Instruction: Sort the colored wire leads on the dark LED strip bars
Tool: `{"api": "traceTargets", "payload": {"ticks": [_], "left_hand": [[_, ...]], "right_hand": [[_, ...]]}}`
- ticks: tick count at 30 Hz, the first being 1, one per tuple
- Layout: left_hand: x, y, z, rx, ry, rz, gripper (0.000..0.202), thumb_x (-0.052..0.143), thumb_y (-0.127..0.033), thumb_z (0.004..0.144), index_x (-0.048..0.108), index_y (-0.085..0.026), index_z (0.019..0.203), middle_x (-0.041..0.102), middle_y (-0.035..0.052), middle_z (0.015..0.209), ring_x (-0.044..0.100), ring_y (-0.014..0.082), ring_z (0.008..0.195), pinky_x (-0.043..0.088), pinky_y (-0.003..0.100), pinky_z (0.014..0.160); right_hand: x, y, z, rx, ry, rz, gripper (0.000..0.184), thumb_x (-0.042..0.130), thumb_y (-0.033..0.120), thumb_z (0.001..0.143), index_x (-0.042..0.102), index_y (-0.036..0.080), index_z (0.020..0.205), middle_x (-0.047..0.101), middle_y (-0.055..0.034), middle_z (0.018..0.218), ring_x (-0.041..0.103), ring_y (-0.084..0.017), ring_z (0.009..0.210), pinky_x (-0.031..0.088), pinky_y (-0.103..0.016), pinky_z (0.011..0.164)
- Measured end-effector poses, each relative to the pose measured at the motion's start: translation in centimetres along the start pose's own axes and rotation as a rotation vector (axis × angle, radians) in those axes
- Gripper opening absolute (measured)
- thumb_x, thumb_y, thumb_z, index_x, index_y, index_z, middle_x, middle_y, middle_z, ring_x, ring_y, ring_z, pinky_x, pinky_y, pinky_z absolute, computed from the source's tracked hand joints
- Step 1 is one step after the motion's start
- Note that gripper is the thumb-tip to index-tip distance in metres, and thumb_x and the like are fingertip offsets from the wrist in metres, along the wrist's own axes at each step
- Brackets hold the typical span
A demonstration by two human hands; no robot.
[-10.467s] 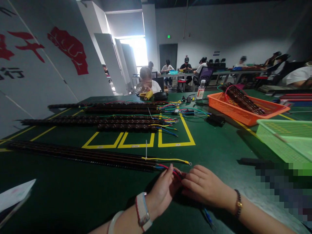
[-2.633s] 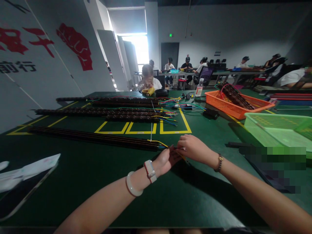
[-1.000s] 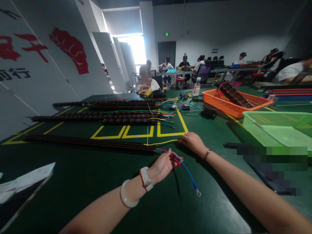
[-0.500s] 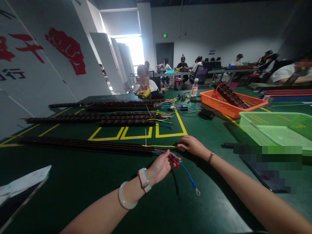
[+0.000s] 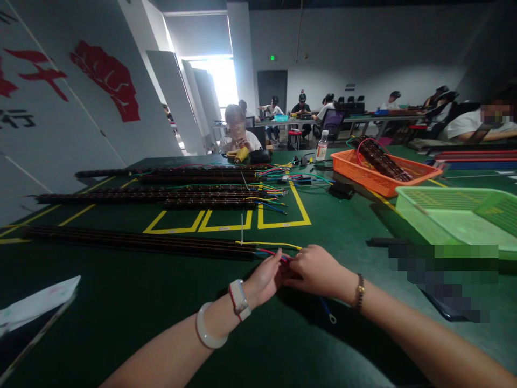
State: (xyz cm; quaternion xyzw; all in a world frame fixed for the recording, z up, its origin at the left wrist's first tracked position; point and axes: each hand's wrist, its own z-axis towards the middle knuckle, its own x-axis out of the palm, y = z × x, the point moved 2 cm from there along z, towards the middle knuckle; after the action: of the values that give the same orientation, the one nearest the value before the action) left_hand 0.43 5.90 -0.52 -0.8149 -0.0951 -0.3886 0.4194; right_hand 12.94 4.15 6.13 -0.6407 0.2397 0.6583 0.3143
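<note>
Moved since half a second earlier: right hand [image 5: 317, 274], shifted from the tip of the yellow wire [image 5: 278, 244] to the left hand [image 5: 264, 279].

Head view. One long bundle [image 5: 137, 243] of dark strips, laid lengthwise on the green desk [image 5: 161, 312], nearer its near edge than the other bundles [image 5: 194, 199]. From its right end ran a red wire [image 5: 265, 251] and a blue wire [image 5: 325, 306]; the yellow wire lay along its top. One white tie [image 5: 242, 229], standing up near that end. Left hand: thumb and fingers closed on the red and blue wires. Right hand: fingers curled against the left; fingertips hidden, so their grip could not be told. Blue wire's ring end [image 5: 332, 318] showed below the right hand. Toward the desk's right edge: one orange basket [image 5: 359, 178], one green basket [image 5: 434, 221]. Toward the far edge: one bottle [image 5: 322, 146]. At the near left corner: one white paper [image 5: 36, 306].
</note>
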Motion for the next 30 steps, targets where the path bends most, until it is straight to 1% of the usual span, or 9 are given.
{"api": "traceTargets", "payload": {"ticks": [2,6,9,13,16,19,22,26,30], "left_hand": [[0.1,0.0,0.0,0.004,0.014,-0.013,0.029,0.045,-0.035,0.09,0.059,-0.013,0.078,0.061,0.0065,0.073,0.058,0.0144,0.068,0.042,0.025,0.063],[0.0,0.0,0.2,0.027,0.003,-0.048,0.025,0.049,-0.032,0.088,0.059,-0.012,0.077,0.061,0.005,0.074,0.056,0.0111,0.067,0.043,0.024,0.069],[-0.1,0.1,0.3,0.021,-0.007,-0.068,0.025,0.051,-0.032,0.088,0.059,-0.012,0.076,0.061,0.0045,0.075,0.057,0.0104,0.068,0.044,0.025,0.076],[0.0,0.1,0.2,0.063,0.013,-0.078,0.026,0.048,-0.033,0.089,0.061,-0.012,0.08,0.064,0.007,0.081,0.06,0.0147,0.078,0.043,0.032,0.086],[0.3,0.1,-0.1,0.101,0.043,-0.046,0.025,0.046,-0.031,0.09,0.061,-0.011,0.087,0.065,0.0085,0.085,0.061,0.0167,0.081,0.044,0.036,0.086],[0.4,0.0,-0.3,0.128,0.004,0.004,0.027,0.044,-0.03,0.09,0.059,-0.012,0.078,0.062,0.0062,0.074,0.06,0.0162,0.072,0.046,0.036,0.08],[0.4,-0.1,-0.5,0.134,-0.034,0.036,0.031,0.042,-0.032,0.091,0.056,-0.013,0.069,0.058,0.0039,0.064,0.058,0.0151,0.065,0.047,0.034,0.074],[0.5,-0.3,-0.6,0.124,-0.051,0.052,0.033,0.042,-0.033,0.091,0.055,-0.014,0.068,0.057,0.0036,0.063,0.057,0.0139,0.064,0.046,0.03,0.072],[0.6,-0.3,-0.6,0.124,-0.047,0.042,0.031,0.043,-0.034,0.09,0.055,-0.014,0.069,0.056,0.0028,0.062,0.056,0.0138,0.062,0.046,0.03,0.071]], "right_hand": [[0.4,0.4,0.0,0.028,0.014,-0.035,0.026,0.052,0.038,0.084,0.065,0.017,0.073,0.068,-0.0054,0.07,0.06,-0.017,0.061,0.033,-0.027,0.057],[1.3,0.6,0.2,0.088,0.024,-0.097,0.02,0.048,0.024,0.086,0.064,0.015,0.079,0.068,-0.008,0.073,0.061,-0.018,0.065,0.034,-0.027,0.056],[1.6,0.5,0.1,0.118,0.025,-0.108,0.019,0.046,0.02,0.086,0.063,0.015,0.08,0.067,-0.0081,0.073,0.061,-0.019,0.064,0.033,-0.027,0.055],[0.6,-0.3,0.1,0.203,-0.043,-0.113,0.023,0.043,0.023,0.09,0.061,0.015,0.078,0.066,-0.0092,0.074,0.061,-0.019,0.067,0.034,-0.027,0.056],[0.1,-1.5,0.2,0.283,-0.069,-0.112,0.024,0.043,0.027,0.091,0.061,0.015,0.08,0.066,-0.01,0.078,0.061,-0.019,0.071,0.035,-0.026,0.058],[0.8,-2.6,0.6,0.332,-0.05,-0.085,0.025,0.043,0.029,0.092,0.061,0.016,0.08,0.067,-0.0085,0.078,0.062,-0.018,0.072,0.036,-0.025,0.058],[1.9,-3.6,1.1,0.371,-0.056,-0.069,0.029,0.04,0.032,0.094,0.061,0.017,0.081,0.067,-0.0077,0.079,0.063,-0.019,0.074,0.037,-0.025,0.058],[3.1,-4.3,1.5,0.409,-0.052,-0.04,0.032,0.037,0.034,0.095,0.061,0.017,0.082,0.068,-0.0074,0.081,0.064,-0.019,0.076,0.038,-0.024,0.059],[3.8,-4.2,1.4,0.407,0.014,0.02,0.037,0.036,0.04,0.095,0.063,0.018,0.084,0.069,-0.0072,0.083,0.064,-0.018,0.074,0.038,-0.023,0.059]]}}
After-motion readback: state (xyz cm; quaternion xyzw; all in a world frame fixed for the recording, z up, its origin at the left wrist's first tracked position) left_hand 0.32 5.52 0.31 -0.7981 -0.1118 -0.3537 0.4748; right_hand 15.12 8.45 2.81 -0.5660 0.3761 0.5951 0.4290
